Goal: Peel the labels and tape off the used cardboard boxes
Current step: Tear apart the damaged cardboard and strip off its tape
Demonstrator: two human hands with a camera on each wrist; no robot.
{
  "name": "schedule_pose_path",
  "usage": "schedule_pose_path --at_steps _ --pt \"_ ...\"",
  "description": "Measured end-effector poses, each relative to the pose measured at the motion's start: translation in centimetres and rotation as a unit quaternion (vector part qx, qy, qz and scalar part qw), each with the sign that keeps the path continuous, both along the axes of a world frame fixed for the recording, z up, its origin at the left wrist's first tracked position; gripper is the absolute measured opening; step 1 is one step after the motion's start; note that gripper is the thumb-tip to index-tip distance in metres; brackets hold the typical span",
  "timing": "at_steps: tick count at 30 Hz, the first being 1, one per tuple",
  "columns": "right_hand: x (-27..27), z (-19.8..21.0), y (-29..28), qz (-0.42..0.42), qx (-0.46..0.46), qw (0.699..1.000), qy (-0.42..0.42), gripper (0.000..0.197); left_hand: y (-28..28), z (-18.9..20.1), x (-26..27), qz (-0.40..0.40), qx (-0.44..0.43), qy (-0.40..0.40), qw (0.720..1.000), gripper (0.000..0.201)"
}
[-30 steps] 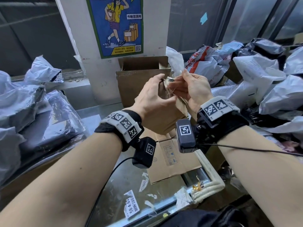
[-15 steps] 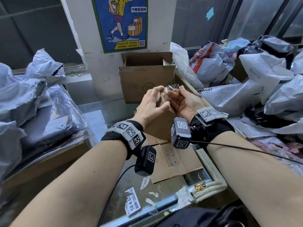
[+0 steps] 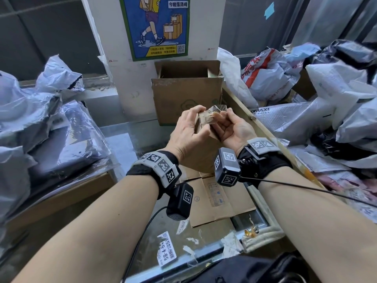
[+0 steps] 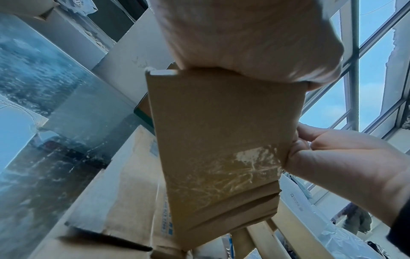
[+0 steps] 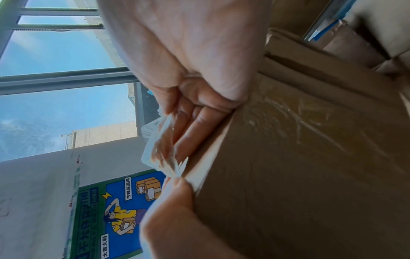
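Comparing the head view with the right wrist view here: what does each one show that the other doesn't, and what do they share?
Only the head view shows the open brown cardboard box against the pillar, the torn white printed labels on the glass tabletop, and the grey plastic mailer bags on both sides. Only the right wrist view shows the whitish adhesive residue on the held box's face. Both show the flattened brown cardboard box held in both hands, the right hand pinching the clear crumpled tape strip, the left hand, and the blue poster.
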State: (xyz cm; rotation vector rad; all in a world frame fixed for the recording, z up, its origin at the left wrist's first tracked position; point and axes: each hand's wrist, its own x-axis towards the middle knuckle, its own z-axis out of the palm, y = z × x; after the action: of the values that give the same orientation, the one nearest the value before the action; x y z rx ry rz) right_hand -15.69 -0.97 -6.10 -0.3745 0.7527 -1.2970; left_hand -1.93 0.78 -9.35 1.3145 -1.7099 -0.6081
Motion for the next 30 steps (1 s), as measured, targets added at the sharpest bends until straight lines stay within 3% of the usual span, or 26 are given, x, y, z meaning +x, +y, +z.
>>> schedule_pose_path --at_steps 30 --pt "-2.2 -1.0 0.3 -0.026 0.028 0.997 -0.071 0.032 0.6 0.3 -1.2 -0.043 -0.023 -0.043 0.998 0.064"
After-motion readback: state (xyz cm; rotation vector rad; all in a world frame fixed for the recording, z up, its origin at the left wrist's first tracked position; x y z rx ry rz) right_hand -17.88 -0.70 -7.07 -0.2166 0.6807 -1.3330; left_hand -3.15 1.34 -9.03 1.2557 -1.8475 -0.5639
